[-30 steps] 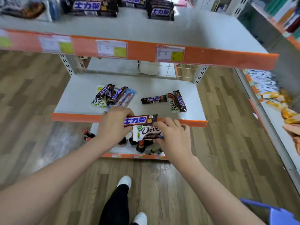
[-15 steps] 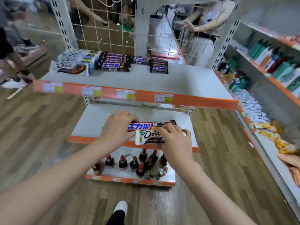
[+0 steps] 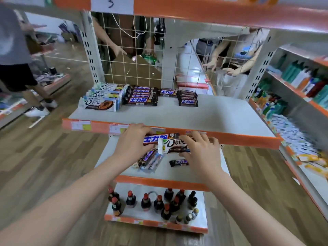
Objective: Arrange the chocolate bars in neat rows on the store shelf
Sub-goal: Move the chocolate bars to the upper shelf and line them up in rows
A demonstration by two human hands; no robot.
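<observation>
There is only the head view. The left hand (image 3: 132, 141) has its grip closed on a Snickers bar (image 3: 160, 138), and the right hand (image 3: 198, 150) has its grip closed on a white Dove bar (image 3: 173, 146). Both bars are in the air, just in front of the orange front edge of the upper shelf (image 3: 213, 119), and they touch each other. At the back left corner of that shelf some work looks done: a row of Dove bars (image 3: 101, 99) sits next to a row of Snickers bars (image 3: 142, 95), and a short stack of Snickers bars (image 3: 188, 99) sits a bit to the right. Most of the upper shelf is bare. On the middle shelf (image 3: 177, 173) below, a loose pile of bars (image 3: 150, 159) and one dark bar (image 3: 178, 162) wait. So I think the job is partly done. The two held bars need to join their rows, and the loose ones come after. The bottom shelf holds small bottles (image 3: 156, 201).
</observation>
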